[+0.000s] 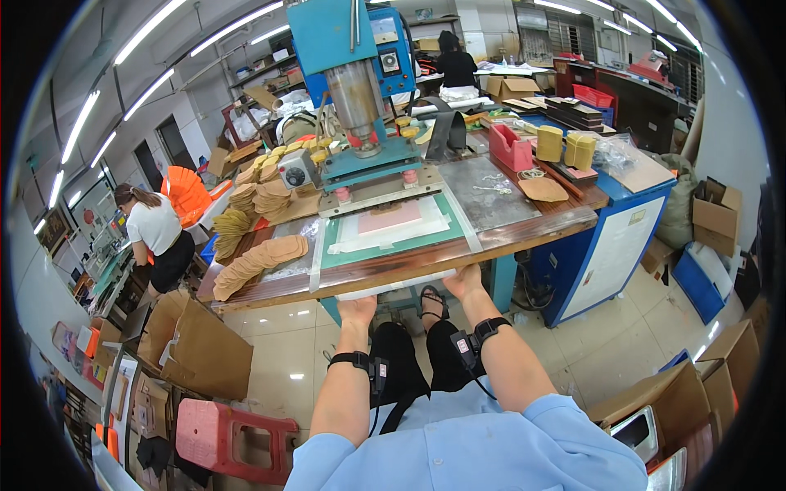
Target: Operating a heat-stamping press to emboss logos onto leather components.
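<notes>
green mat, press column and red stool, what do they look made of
Green mat: possibly rubber or plastic; its colour is flat and even.
Press column: metal, likely steel; the polished cylinder shows shiny streaks.
Red stool: probably moulded plastic, fairly smooth; one-piece look, rounded edges.

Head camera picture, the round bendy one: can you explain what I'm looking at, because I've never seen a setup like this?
It comes from a wide fisheye camera on a person's head, looking down, so straight edges curve. No robot here: those are the person's own bare left hand and right hand, both at a pale bar under the front edge of the table. Their fingers are partly hidden, so I can't tell how firmly they grip it.

The tall blue-green machine looks like a press. In front of it lies a green mat bearing a white sheet and a pink piece. Flat brown pieces overlap at the left.
</notes>
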`<state>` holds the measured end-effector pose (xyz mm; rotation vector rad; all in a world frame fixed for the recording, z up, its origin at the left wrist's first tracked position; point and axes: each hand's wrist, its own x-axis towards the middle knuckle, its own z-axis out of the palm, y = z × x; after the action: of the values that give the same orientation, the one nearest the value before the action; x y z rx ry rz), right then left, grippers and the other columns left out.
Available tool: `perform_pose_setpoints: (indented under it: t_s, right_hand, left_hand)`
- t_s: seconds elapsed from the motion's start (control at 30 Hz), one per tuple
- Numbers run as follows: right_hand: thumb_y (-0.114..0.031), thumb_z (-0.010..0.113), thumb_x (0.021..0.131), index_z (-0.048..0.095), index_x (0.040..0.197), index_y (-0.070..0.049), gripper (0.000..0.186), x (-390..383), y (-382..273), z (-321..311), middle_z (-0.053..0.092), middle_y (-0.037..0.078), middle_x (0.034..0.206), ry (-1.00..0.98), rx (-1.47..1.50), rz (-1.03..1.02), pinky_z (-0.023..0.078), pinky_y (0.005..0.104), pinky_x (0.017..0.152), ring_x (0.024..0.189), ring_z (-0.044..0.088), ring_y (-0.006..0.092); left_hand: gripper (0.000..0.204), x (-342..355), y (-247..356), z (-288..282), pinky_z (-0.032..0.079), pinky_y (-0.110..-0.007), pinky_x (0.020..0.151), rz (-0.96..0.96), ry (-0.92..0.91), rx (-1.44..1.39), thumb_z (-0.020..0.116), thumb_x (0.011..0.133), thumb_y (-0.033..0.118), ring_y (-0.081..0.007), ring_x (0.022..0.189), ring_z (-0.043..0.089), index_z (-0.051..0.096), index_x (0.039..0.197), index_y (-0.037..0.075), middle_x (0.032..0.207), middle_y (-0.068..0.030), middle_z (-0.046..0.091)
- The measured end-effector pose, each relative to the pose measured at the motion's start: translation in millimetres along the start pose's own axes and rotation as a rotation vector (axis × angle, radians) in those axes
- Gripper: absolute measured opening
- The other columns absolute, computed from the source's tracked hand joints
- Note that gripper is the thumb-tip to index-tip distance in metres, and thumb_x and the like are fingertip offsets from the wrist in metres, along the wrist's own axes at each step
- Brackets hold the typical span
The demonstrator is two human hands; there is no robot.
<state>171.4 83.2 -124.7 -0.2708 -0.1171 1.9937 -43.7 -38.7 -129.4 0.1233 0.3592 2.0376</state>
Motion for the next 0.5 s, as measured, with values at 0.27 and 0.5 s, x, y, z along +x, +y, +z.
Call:
perform_pose_setpoints:
  t_s: [0.27, 0.5]
  right_hand:
    - [-0.031, 0.03, 0.096, 0.045, 0.127, -0.008, 0.041, -4.5, 0.9, 6.4, 0.049, 0.007, 0.131, 0.045, 0.014, -0.017, 0.032, 0.0491, 0.104, 0.122, 0.044, 0.0254]
    - [-0.031, 0.037, 0.095, 0.049, 0.124, -0.01, 0.037, -10.9, -2.0, 9.0, 0.054, 0.004, 0.126, 0.041, 0.033, 0.015, 0.034, 0.0422, 0.104, 0.118, 0.048, 0.0216]
  left_hand:
    - [0.045, 8.5, 2.7, -10.0, 0.042, -0.047, 0.097, -0.016, 0.004, -0.042, 0.026, 0.097, 0.035, -0.0278, 0.121, 0.047, 0.045, 0.129, 0.009, 0.131, -0.0088, 0.05]
    - [0.042, 2.8, 0.3, -3.3, 0.045, -0.044, 0.094, -0.004, -0.002, -0.004, 0.027, 0.098, 0.034, -0.0259, 0.115, 0.051, 0.047, 0.124, 0.008, 0.125, -0.0082, 0.053]
